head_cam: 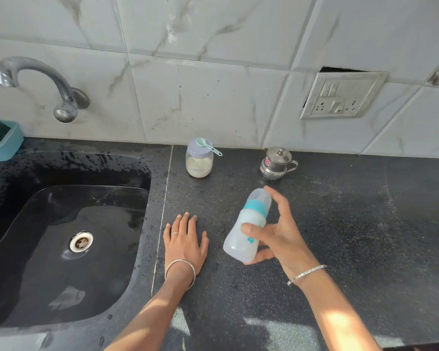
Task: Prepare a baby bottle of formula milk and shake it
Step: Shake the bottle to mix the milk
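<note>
My right hand [276, 234] grips a translucent baby bottle [243, 234] with a teal collar and a clear cap, tilted with its top pointing up and to the right, held above the black counter. White liquid fills the bottle. My left hand [185, 241] rests flat on the counter [352, 224], fingers straight, just left of the bottle. A glass formula jar [199, 163] with a lilac lid stands near the wall, holding pale powder. A mint scoop [208, 146] lies on its lid.
A small steel lidded pot [276, 163] stands right of the jar. A black sink [61, 244] with a drain fills the left side, under a chrome tap [36, 82]. A teal tub [0, 140] sits at far left. A switch socket [340, 96] is on the tiled wall.
</note>
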A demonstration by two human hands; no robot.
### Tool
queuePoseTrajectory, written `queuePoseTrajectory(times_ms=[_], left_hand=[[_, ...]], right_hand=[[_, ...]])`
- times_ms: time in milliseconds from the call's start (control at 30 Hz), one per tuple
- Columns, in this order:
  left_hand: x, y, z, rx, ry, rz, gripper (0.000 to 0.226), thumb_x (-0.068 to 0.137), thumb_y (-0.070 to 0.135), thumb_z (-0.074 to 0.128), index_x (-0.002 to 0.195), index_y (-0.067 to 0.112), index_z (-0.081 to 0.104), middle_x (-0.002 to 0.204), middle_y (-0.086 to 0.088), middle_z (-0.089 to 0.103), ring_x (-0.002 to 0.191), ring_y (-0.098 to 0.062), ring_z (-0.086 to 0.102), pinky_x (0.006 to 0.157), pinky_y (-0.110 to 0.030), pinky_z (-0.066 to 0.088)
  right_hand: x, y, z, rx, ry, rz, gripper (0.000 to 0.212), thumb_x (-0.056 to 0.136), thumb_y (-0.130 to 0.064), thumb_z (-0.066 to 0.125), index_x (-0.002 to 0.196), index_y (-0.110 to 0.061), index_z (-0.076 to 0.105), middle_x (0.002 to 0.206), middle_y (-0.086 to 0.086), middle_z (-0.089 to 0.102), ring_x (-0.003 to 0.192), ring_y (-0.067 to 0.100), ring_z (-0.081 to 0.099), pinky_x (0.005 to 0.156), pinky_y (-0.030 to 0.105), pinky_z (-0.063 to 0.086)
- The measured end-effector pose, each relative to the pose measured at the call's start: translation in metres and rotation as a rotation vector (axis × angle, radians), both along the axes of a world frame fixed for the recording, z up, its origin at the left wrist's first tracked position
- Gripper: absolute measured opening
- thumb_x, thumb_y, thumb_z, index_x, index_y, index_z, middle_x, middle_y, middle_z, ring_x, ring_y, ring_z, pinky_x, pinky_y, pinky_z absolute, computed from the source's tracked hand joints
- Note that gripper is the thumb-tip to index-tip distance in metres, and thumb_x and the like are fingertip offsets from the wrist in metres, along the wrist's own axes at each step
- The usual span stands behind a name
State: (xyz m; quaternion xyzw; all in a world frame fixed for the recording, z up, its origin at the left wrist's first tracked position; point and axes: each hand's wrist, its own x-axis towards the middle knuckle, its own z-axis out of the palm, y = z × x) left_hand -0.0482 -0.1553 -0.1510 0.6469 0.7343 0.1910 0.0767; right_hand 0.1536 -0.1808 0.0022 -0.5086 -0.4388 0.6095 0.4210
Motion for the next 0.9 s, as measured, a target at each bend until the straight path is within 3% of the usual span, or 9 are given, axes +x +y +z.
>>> queuePoseTrajectory(times_ms=[167,333,467,600,733,900], left_hand=[[0.000,0.001,-0.001,-0.001,-0.006,0.002,0.050,0.096,0.043,0.053,0.138,0.016,0.056,0.150,-0.008,0.052,0.144,-0.028,0.040,0.121,-0.050,0.023],[0.000,0.001,-0.001,-0.001,0.005,0.002,0.051,0.096,0.045,0.051,0.139,0.017,0.055,0.150,-0.006,0.051,0.145,-0.027,0.039,0.122,-0.049,0.022],[0.000,0.000,0.001,-0.007,0.005,0.003,0.051,0.097,0.045,0.050,0.140,0.017,0.054,0.151,-0.006,0.050,0.146,-0.026,0.038,0.122,-0.049,0.021],[0.000,0.000,0.002,-0.006,0.001,-0.002,0.050,0.097,0.044,0.051,0.139,0.017,0.055,0.151,-0.007,0.050,0.145,-0.027,0.038,0.122,-0.049,0.021],[0.000,0.000,0.003,-0.019,0.004,-0.002,0.051,0.098,0.045,0.047,0.140,0.018,0.053,0.153,-0.006,0.048,0.147,-0.026,0.035,0.122,-0.048,0.018],[0.000,0.000,0.004,-0.020,0.003,-0.001,0.051,0.098,0.045,0.049,0.141,0.018,0.053,0.153,-0.006,0.048,0.147,-0.026,0.036,0.122,-0.049,0.019]], right_hand=[[-0.002,0.005,-0.001,0.039,0.073,-0.236,0.089,0.077,-0.017,0.091,0.137,-0.059,0.041,0.107,0.005,0.077,0.086,0.033,0.080,0.057,0.051,0.064],[0.005,0.004,0.000,-0.028,0.006,-0.029,0.092,0.064,-0.030,0.099,0.131,-0.066,0.047,0.106,0.011,0.080,0.085,0.040,0.079,0.056,0.052,0.063],[0.007,0.008,-0.007,-0.015,0.051,-0.150,0.095,0.064,-0.028,0.098,0.132,-0.065,0.044,0.101,0.001,0.080,0.088,0.037,0.080,0.059,0.052,0.064],[0.006,0.012,-0.005,-0.042,-0.004,-0.015,0.097,0.061,-0.030,0.100,0.133,-0.066,0.045,0.108,0.008,0.079,0.087,0.038,0.080,0.057,0.053,0.063],[0.008,0.018,-0.003,-0.004,0.059,-0.168,0.091,0.070,-0.024,0.094,0.134,-0.063,0.042,0.121,0.010,0.070,0.091,0.035,0.080,0.060,0.052,0.064],[0.008,0.012,-0.005,-0.033,0.008,0.050,0.095,0.067,-0.028,0.097,0.135,-0.066,0.043,0.112,0.014,0.078,0.089,0.038,0.079,0.059,0.053,0.063]])
